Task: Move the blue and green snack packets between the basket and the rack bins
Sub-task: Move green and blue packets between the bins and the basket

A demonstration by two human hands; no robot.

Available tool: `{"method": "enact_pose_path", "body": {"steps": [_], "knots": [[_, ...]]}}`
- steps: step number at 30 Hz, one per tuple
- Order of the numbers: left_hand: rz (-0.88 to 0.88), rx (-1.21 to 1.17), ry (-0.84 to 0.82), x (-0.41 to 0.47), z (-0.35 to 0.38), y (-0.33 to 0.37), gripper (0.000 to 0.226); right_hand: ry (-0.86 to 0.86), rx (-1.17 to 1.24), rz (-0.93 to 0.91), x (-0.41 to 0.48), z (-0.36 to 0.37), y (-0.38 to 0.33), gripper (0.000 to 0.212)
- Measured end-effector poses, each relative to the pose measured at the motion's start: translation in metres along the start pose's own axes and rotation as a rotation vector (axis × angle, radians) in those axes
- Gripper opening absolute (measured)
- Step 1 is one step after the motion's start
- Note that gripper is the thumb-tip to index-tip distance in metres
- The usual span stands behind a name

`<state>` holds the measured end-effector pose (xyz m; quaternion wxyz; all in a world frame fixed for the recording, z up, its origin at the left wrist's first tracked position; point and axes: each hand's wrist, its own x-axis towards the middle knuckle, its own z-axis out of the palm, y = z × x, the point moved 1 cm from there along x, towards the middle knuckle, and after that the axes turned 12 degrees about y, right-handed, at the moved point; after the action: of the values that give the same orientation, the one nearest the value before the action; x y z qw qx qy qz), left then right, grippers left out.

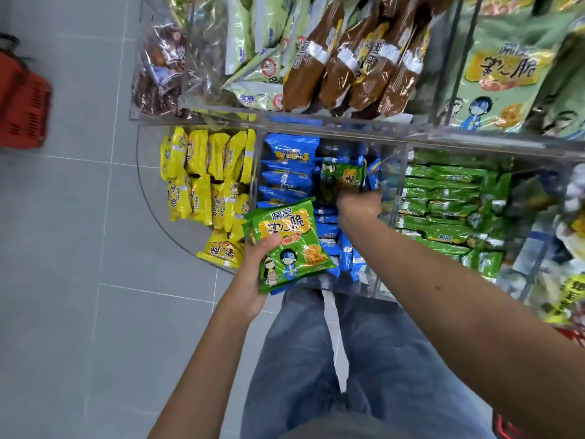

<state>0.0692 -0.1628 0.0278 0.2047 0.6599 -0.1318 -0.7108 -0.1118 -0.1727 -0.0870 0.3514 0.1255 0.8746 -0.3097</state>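
Observation:
My left hand (253, 277) is closed on a small stack of green snack packets (291, 245), held just in front of the clear rack. My right hand (359, 205) reaches into the middle bin and grips another green packet (343, 179) that stands among the blue snack packets (289, 167). The middle bin (387, 217) holds mostly blue packets. To its right, the neighbouring bin is packed with green packets (449, 204). A red basket (23, 106) sits on the floor at the far left, away from both hands.
Yellow packets (202, 182) fill the curved bin left of the blue one. The upper shelf (316, 122) carries brown, pale green and clear-wrapped bags and overhangs the lower bins. Grey tiled floor (79, 248) lies to the left. Another red object (509, 429) shows at bottom right.

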Motion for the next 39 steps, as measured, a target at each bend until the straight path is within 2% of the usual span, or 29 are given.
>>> {"method": "enact_pose_path", "body": {"steps": [2, 4, 7, 10, 12, 15, 16, 20, 24, 29, 35, 37, 39], "knots": [[0.016, 0.003, 0.004, -0.005, -0.002, -0.002, 0.129, 0.093, -0.075, 0.036, -0.005, -0.006, 0.0, 0.06], [0.035, 0.006, 0.004, -0.01, -0.004, -0.002, 0.13, 0.152, -0.017, 0.042, -0.014, -0.017, 0.002, 0.051], [0.051, 0.006, 0.007, -0.02, -0.009, -0.002, 0.134, 0.154, 0.055, -0.048, -0.03, -0.034, 0.01, 0.034], [0.067, 0.023, -0.016, -0.032, -0.017, 0.001, 0.129, 0.109, 0.144, -0.131, -0.053, -0.056, 0.018, 0.038], [0.075, 0.061, -0.035, -0.04, -0.025, 0.006, 0.121, 0.072, 0.233, -0.184, -0.069, -0.075, 0.022, 0.039], [0.071, 0.151, -0.097, -0.045, -0.043, 0.018, 0.092, 0.029, 0.379, -0.221, -0.091, -0.1, 0.034, 0.037], [0.061, 0.183, -0.117, -0.045, -0.049, 0.023, 0.09, 0.027, 0.423, -0.219, -0.099, -0.108, 0.038, 0.037], [0.046, 0.381, -0.25, -0.04, -0.066, 0.046, 0.091, 0.024, 0.698, -0.142, -0.139, -0.127, 0.065, 0.034], [-0.012, 0.599, -0.379, -0.031, -0.056, 0.056, 0.07, 0.131, 0.868, -0.02, -0.179, -0.134, 0.111, 0.02], [-0.1, 0.852, -0.58, -0.043, -0.015, 0.029, 0.038, 0.296, 1.008, 0.115, -0.215, -0.166, 0.173, 0.011], [-0.11, 1.176, -0.787, -0.081, 0.039, -0.042, 0.055, 0.498, 1.235, 0.265, -0.253, -0.198, 0.263, 0.007], [-0.118, 1.28, -0.82, -0.093, 0.055, -0.072, 0.065, 0.574, 1.314, 0.337, -0.259, -0.204, 0.292, 0.005], [-0.118, 1.348, -0.842, -0.104, 0.068, -0.103, 0.066, 0.613, 1.383, 0.405, -0.261, -0.209, 0.317, 0.005]]}}
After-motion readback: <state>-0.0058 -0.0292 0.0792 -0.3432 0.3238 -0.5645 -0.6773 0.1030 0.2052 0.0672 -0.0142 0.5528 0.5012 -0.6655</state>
